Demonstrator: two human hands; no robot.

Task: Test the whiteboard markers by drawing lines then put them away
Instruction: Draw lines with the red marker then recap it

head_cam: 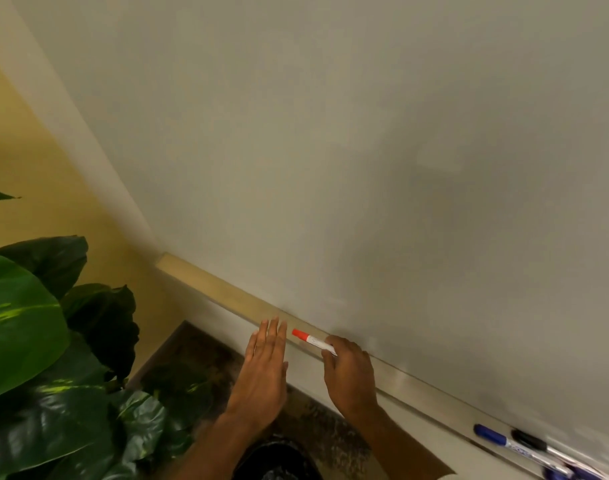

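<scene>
Your right grip [350,375] pinches the red marker [313,341] by its barrel. The cap [299,333] points toward your flat, empty left grip [265,368], probably for uncapping.

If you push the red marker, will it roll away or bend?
The red marker looks round and smooth, so it would probably roll if nudged sideways. It looks like stiff plastic, so it likely won't bend. The right hand holds it by one end, so it is probably light.
</scene>
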